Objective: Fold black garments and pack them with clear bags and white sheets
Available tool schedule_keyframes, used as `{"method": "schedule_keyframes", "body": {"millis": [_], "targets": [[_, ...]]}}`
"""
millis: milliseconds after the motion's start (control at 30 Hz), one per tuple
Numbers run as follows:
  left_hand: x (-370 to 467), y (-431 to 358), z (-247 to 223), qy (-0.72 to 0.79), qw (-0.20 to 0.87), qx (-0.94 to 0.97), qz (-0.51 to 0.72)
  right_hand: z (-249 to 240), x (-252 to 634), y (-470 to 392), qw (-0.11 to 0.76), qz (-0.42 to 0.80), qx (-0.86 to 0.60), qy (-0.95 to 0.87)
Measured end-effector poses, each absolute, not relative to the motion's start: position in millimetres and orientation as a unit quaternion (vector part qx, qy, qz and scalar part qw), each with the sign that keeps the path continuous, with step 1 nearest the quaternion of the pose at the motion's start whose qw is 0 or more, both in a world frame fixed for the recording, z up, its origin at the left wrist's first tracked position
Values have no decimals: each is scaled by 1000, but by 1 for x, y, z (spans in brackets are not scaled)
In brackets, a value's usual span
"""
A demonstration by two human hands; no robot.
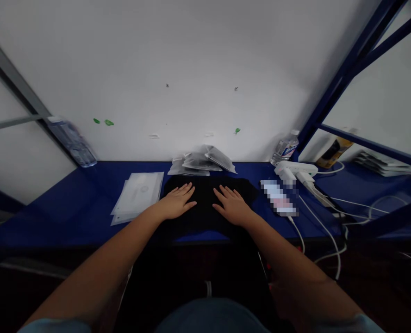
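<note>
A piece of black cloth (203, 203), seemingly a garment, is spread over the blue table in front of me. My left hand (178, 201) lies flat on its left part, palm down and fingers stretched out. On the right part rests my right hand (232, 204), also flat with the fingers apart. A strip of cloth shows between the two hands. Its lower part reaches the front table edge, where it blends into the dark below. Left of the cloth lie clear frosted plastic bags (141, 192); behind it is a pile of bags with dark contents (203, 162).
On the blue table (70, 203), a charging phone (278, 198) lies right of the cloth. Beyond it are a white power strip (295, 167), loose cables and a water bottle (285, 147). Another bottle (73, 142) stands far left. Blue frame bars (351, 76) rise at right.
</note>
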State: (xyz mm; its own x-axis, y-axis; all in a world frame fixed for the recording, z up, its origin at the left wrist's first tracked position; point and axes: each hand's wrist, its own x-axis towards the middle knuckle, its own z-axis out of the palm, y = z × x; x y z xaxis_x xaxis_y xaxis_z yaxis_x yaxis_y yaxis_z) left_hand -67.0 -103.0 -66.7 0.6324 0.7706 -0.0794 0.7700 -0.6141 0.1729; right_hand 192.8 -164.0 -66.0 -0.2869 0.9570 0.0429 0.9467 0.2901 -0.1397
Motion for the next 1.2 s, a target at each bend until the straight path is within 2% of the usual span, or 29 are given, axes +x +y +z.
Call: {"method": "schedule_keyframes", "body": {"millis": [167, 367, 633, 1200], "targets": [[-67, -103, -65, 431, 87, 898, 9, -61, 198, -163, 80, 63, -581, -807], [-74, -148, -40, 359, 101, 925, 78, -48, 209, -198, 165, 120, -479, -854], [-82, -194, -35, 304, 147, 941, 35, -54, 193, -228, 115, 65, -464, -876], [-85, -187, -38, 393, 206, 887, 131, -44, 205, -241, 118, 38, -557, -821]]}}
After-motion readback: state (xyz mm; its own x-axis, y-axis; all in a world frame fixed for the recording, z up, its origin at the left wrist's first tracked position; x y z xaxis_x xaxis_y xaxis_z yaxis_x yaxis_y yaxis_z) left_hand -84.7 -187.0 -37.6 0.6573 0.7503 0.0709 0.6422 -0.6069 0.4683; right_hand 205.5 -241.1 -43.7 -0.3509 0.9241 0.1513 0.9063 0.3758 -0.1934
